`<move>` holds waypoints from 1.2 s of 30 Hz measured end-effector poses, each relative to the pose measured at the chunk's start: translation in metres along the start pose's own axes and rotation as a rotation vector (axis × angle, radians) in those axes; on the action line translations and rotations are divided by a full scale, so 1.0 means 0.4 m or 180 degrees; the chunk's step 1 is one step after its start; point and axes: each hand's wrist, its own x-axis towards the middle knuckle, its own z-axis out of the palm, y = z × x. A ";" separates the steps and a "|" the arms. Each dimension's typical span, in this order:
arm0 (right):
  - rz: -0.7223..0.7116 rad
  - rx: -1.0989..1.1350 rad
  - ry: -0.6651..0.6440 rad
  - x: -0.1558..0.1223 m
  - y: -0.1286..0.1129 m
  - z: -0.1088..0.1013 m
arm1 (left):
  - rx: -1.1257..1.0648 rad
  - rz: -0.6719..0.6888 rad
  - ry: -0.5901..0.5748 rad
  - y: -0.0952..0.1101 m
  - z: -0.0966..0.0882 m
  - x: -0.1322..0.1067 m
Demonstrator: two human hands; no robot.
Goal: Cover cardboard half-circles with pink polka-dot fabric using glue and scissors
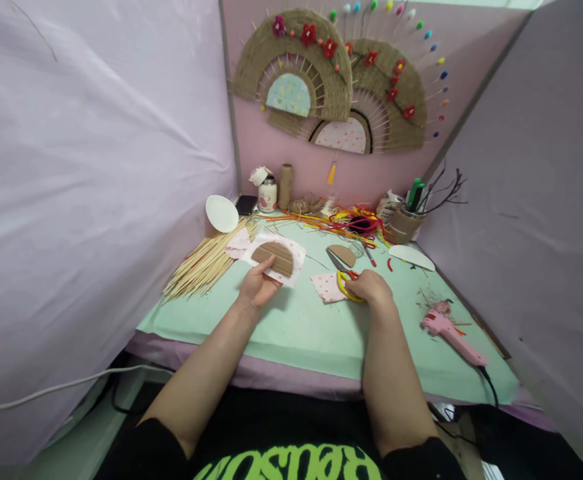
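My left hand (260, 285) grips a half-round piece of corrugated cardboard (277, 256) together with the white, pink-dotted fabric (297, 257) behind it, its thumb lying on the cardboard. To the right, my right hand (371, 288) is closed at the handles of a pair of scissors (342, 280) with yellow and orange grips. The dark blades point away to the upper left. Under the scissors lies another dotted fabric piece (325, 288). A second cardboard half-round (341, 255) rests just beyond the blades.
Thin bamboo sticks (211, 260) spread across the left side, near a white paper bowl (222, 213). A pink glue gun (454, 337) with a cable lies at the right. Colourful pipe cleaners (356, 223), a jar (267, 195) and a pen pot (404, 225) line the back. Decorated fans (296, 60) hang above.
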 end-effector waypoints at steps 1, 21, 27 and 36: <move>0.0000 -0.0003 0.0033 -0.002 -0.001 -0.002 | -0.0002 0.0010 -0.0009 0.000 0.001 -0.001; -0.1515 0.3607 0.0419 -0.107 -0.127 0.054 | -0.0849 0.0335 0.0176 0.061 0.044 0.022; -0.1968 0.3316 -0.0308 -0.182 -0.180 0.081 | -0.1156 0.0636 -0.0058 0.102 0.089 0.056; -0.1891 0.3004 -0.0830 -0.204 -0.190 0.114 | -0.1364 0.0687 0.0060 0.073 0.052 0.069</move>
